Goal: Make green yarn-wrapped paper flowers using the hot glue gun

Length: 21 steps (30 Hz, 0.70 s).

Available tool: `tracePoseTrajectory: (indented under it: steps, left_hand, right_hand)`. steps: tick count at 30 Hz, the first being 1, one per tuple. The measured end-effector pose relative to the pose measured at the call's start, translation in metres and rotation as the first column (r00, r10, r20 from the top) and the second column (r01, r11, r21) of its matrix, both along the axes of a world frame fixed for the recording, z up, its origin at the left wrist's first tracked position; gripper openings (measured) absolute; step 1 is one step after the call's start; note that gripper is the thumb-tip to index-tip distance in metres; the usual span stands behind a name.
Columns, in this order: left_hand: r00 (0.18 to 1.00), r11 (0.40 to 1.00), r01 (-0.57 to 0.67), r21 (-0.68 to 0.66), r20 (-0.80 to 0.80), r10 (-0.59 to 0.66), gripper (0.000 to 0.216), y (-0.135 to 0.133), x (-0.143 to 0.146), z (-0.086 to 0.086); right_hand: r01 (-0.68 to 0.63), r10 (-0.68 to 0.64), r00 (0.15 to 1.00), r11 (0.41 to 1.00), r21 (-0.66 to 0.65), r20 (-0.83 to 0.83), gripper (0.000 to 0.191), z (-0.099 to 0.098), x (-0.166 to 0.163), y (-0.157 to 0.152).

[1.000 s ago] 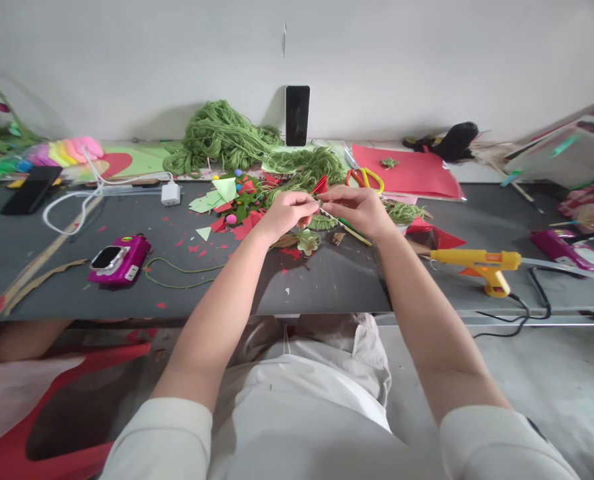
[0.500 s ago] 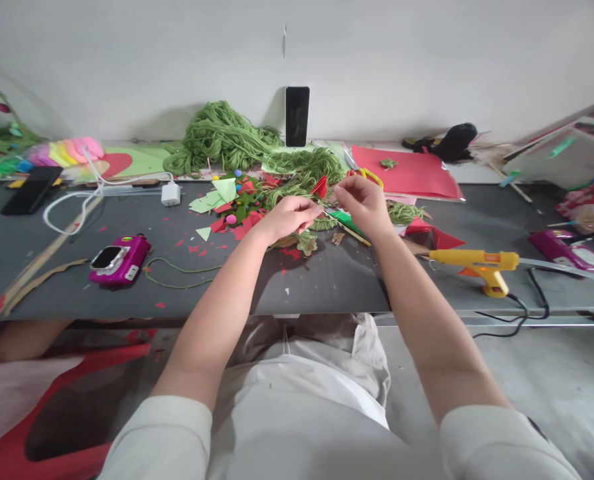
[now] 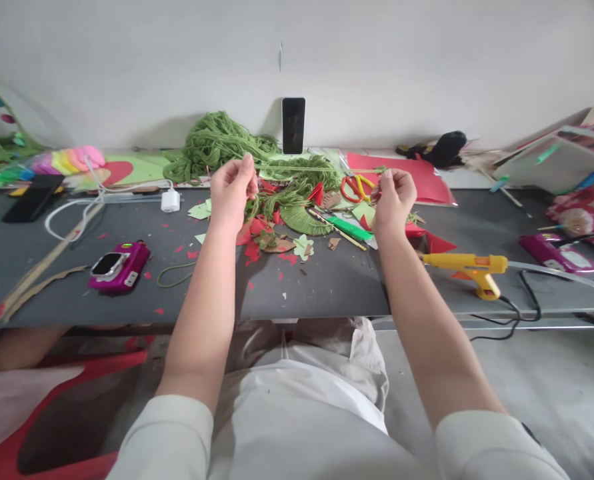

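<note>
My left hand [image 3: 233, 189] and my right hand [image 3: 394, 198] are raised above the dark table [image 3: 327, 280], both closed in a pinch. A strand of green yarn [image 3: 317, 169] runs taut between them, level and roughly straight. Behind the hands lies a big heap of the same green yarn [image 3: 217, 145]. Below the strand sit a green yarn-wrapped fan shape [image 3: 304, 220], red and green paper scraps [image 3: 257, 237] and a small green flower cutout [image 3: 304, 248].
Scissors with yellow and red handles [image 3: 357, 187] lie on red paper [image 3: 417, 175]. A yellow glue gun [image 3: 469, 268] stands at the right with its black cord. A magenta toy camera [image 3: 119, 265], a white charger [image 3: 170, 199], a dark phone [image 3: 293, 125] against the wall, and a red chair [image 3: 77, 413] are also in view.
Both hands have lifted from the scraps and moved apart, the left going left and the right going right. The green yarn strand is now stretched between them.
</note>
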State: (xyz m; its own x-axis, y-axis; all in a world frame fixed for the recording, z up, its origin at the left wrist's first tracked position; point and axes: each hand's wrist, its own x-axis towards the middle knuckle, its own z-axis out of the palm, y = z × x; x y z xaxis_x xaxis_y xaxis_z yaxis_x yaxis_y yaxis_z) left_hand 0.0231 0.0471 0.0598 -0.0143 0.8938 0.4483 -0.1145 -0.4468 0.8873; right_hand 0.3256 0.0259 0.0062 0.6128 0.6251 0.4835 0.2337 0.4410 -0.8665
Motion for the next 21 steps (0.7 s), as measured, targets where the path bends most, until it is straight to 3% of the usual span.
tracePoseTrajectory:
  steps: [3,6,9,10,12,14,16,19,21]
  left_hand:
    - [0.991,0.993,-0.063,0.099,-0.108,0.073,0.056,0.0,-0.015,0.013]
    - [0.92,0.997,0.023,0.075,-0.393,0.008,0.044,-0.004,-0.041,0.031]
    - [0.658,0.982,0.141,-0.126,-0.729,-0.188,0.031,-0.008,-0.07,0.05]
    - [0.582,0.972,0.154,-0.176,-0.779,-0.233,0.029,-0.009,-0.078,0.057]
    - [0.503,0.968,0.15,-0.2,-0.828,-0.249,0.023,-0.011,-0.09,0.068]
    - [0.517,0.984,0.119,-0.131,-0.838,-0.174,0.019,-0.014,-0.094,0.077]
    - [0.59,0.998,0.06,0.0,-0.806,-0.036,0.016,-0.018,-0.092,0.084]
    - [0.72,0.981,-0.03,0.19,-0.677,0.153,0.015,-0.02,-0.081,0.091]
    - [0.791,0.949,-0.07,0.307,-0.563,0.24,0.022,-0.018,-0.072,0.093]
  right_hand:
    - [-0.009,0.01,0.999,1.0,0.022,-0.041,0.041,0.001,-0.001,-0.001]
    - [0.015,-0.01,0.997,0.998,0.068,-0.073,0.039,0.001,0.002,-0.001]
    - [0.053,-0.043,0.993,0.995,0.087,-0.111,0.04,0.001,0.009,0.001]
    - [0.072,-0.062,0.991,0.994,0.081,-0.122,0.041,0.001,0.012,0.003]
    - [0.112,-0.103,0.985,0.992,0.057,-0.139,0.043,0.0,0.017,0.006]
    - [0.123,-0.116,0.981,0.992,0.035,-0.156,0.043,-0.003,0.021,0.009]
    - [0.088,-0.085,0.982,0.996,0.011,-0.166,0.043,-0.005,0.024,0.01]
    - [-0.065,0.056,0.994,0.993,-0.102,-0.092,0.039,-0.008,0.023,0.009]
    - [-0.19,0.192,0.981,0.959,-0.211,-0.015,0.035,-0.009,0.018,0.005]
